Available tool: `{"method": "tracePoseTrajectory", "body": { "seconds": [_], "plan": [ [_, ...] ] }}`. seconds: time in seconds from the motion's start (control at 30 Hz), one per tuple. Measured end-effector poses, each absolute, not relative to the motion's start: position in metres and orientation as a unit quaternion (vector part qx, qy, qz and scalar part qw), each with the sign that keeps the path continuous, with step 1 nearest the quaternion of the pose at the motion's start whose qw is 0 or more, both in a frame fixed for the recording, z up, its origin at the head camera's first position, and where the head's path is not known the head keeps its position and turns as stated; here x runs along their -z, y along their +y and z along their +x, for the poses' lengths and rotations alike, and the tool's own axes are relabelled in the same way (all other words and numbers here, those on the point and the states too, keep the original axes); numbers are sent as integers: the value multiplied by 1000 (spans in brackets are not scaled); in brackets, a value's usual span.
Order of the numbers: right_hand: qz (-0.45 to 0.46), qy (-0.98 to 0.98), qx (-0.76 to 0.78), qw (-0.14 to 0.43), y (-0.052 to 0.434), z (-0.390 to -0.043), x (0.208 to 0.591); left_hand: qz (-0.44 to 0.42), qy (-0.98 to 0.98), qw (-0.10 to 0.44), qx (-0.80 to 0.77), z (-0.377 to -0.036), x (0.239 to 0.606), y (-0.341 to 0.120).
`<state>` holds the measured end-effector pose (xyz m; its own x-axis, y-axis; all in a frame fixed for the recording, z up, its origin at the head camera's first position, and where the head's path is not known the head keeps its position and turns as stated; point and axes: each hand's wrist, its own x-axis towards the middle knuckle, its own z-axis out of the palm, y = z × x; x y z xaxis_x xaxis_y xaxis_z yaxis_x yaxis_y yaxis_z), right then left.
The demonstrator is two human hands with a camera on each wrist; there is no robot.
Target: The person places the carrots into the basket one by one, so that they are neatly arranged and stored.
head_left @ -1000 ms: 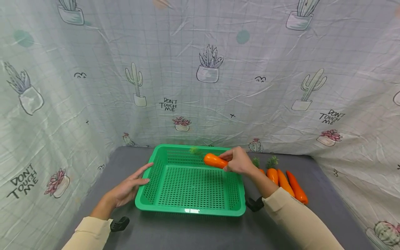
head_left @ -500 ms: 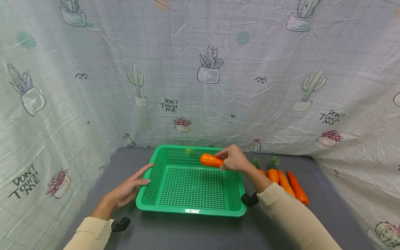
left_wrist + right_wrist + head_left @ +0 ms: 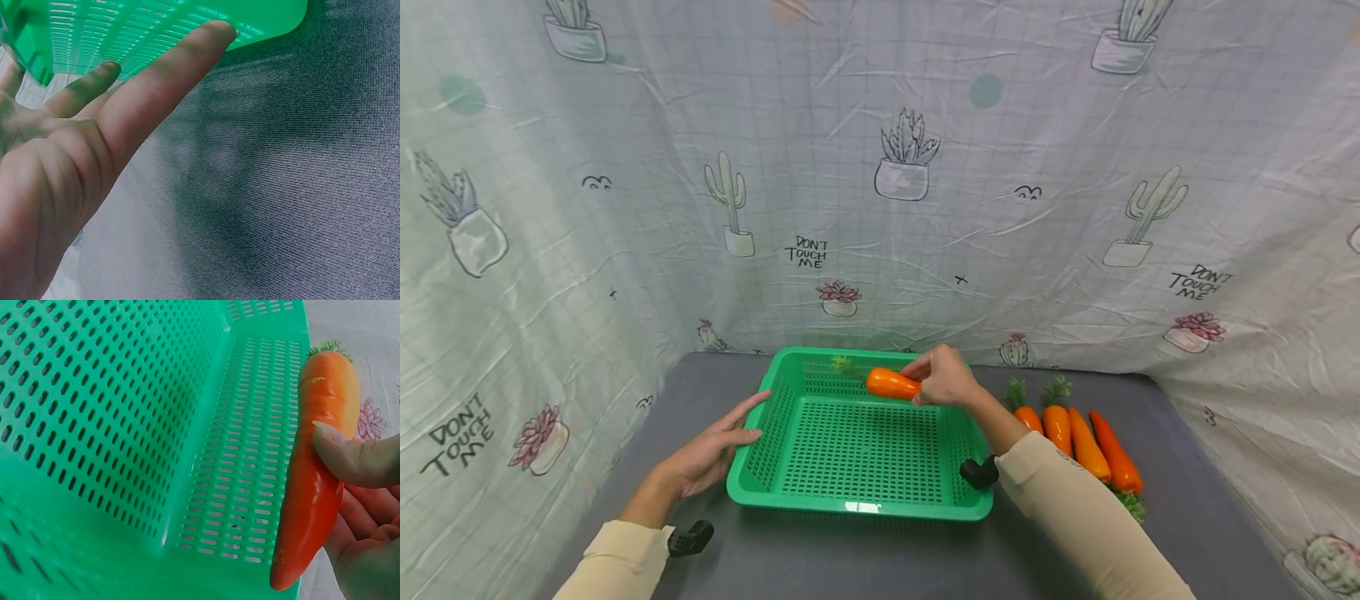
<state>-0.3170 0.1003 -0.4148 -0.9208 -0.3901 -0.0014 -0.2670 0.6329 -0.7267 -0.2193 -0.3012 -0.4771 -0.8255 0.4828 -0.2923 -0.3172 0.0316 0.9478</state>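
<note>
A green perforated basket (image 3: pixel 752 475) stands on the grey table. My right hand (image 3: pixel 942 379) grips an orange toy carrot (image 3: pixel 891 383) over the basket's far right part, its green top pointing left. In the right wrist view the carrot (image 3: pixel 315 475) is pinched between thumb (image 3: pixel 350 459) and fingers above the basket wall (image 3: pixel 244 456). My left hand (image 3: pixel 711 450) lies flat with straight fingers against the basket's left rim; in the left wrist view its fingertips (image 3: pixel 212 34) touch the basket's edge (image 3: pixel 156 25).
Three more orange carrots (image 3: pixel 1078 437) lie side by side on the table right of the basket. A cloth backdrop (image 3: pixel 880 183) printed with cacti closes in the back and both sides. Grey table surface (image 3: pixel 850 558) lies in front of the basket.
My right hand has carried the carrot leftward and slightly farther back over the basket. The left hand has stayed at the rim.
</note>
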Motion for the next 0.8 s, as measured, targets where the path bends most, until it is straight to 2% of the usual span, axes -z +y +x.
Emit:
{"method": "tracePoseTrajectory", "body": {
  "seconds": [0.8],
  "plan": [
    [-156,897,404,87,73,-333,442,67,646,282,-706,-220,479,-300]
  ]
}}
